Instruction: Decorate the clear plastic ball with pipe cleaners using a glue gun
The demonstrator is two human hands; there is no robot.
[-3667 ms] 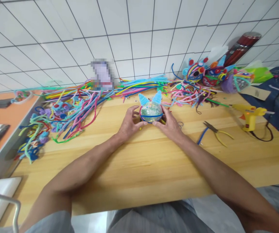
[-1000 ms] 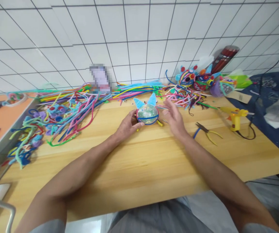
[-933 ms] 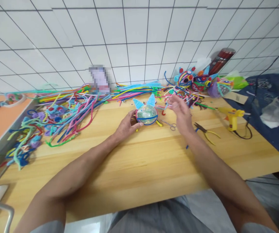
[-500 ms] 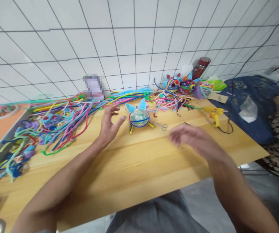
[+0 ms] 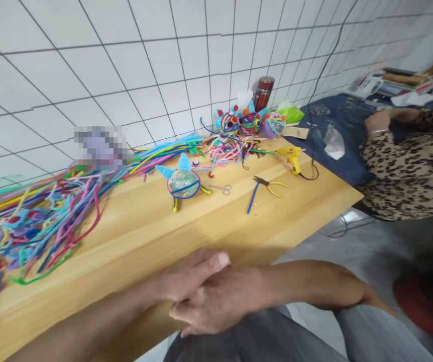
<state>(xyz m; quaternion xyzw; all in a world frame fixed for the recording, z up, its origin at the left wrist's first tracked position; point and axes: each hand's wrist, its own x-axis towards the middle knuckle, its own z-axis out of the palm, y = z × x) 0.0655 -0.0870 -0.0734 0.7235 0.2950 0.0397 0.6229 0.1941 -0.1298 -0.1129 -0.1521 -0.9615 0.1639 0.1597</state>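
My left hand (image 5: pixel 197 269) and my right hand (image 5: pixel 216 304) are clasped together at the table's front edge, above my lap. The left thumb lies on top, and its other fingers are mostly hidden behind the right hand. My right fingers curl around the left hand from below. Farther back stands a clear ball (image 5: pixel 184 185) with light-blue pointed ears, a blue and purple band and yellow-and-black legs, touched by neither hand. Small scissors (image 5: pixel 223 189) lie to its right. Pliers with yellow handles (image 5: pixel 267 184) lie beyond them, with a blue pipe cleaner (image 5: pixel 253 198) at their jaws.
Pipe cleaners (image 5: pixel 84 201) are heaped along the left and back. Several decorated balls (image 5: pixel 250 123) stand by a red thermos (image 5: pixel 264 93). A yellow glue gun (image 5: pixel 292 158) with a cord lies at the right. Another person's patterned sleeve (image 5: pixel 397 156) shows beyond the table.
My hands have come back from either side of the eared ball and joined near the front edge. The view has turned right, and the pliers and blue pipe cleaner are now uncovered.
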